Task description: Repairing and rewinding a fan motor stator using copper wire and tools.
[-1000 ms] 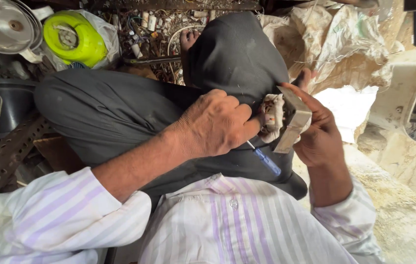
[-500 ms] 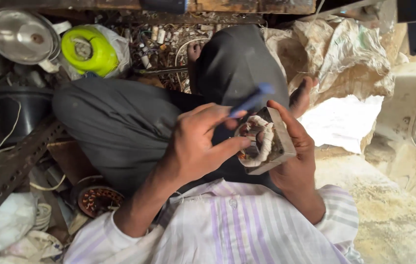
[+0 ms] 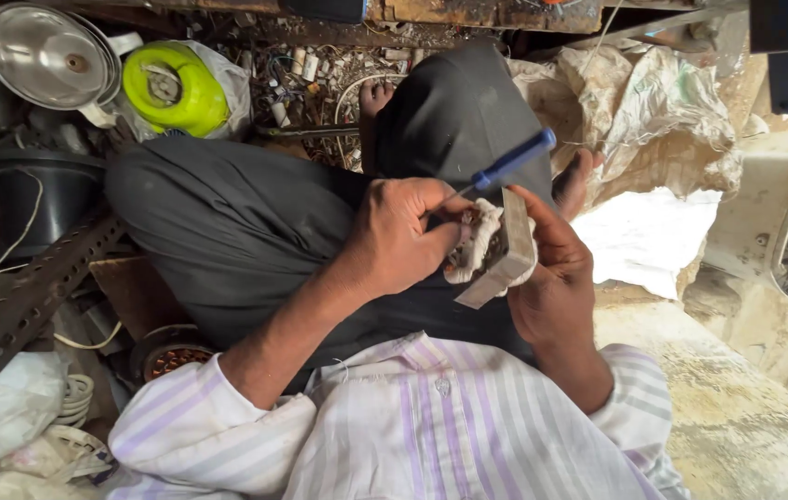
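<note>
I sit with my legs in dark trousers (image 3: 255,222) stretched out in front of me. My left hand (image 3: 403,236) grips a screwdriver with a blue handle (image 3: 512,160); the handle points up and to the right, and the tip is pressed into the part held beside it. My right hand (image 3: 551,278) holds a small square metal motor part (image 3: 497,248) with whitish windings, tilted on edge over my lap. The two hands touch around the part.
Scrap lies on the left: a steel lid (image 3: 42,56), a lime-green round casing (image 3: 176,88), a black tub (image 3: 33,190), a perforated metal angle bar (image 3: 24,301) and a copper coil (image 3: 172,356). Crumpled sacks (image 3: 662,111) lie at the right, and a concrete ledge (image 3: 745,417) at the lower right.
The screwdriver has turned over: its blue handle hung below my left hand a second ago and now sticks up to the right. The motor part has shifted slightly and the view moved.
</note>
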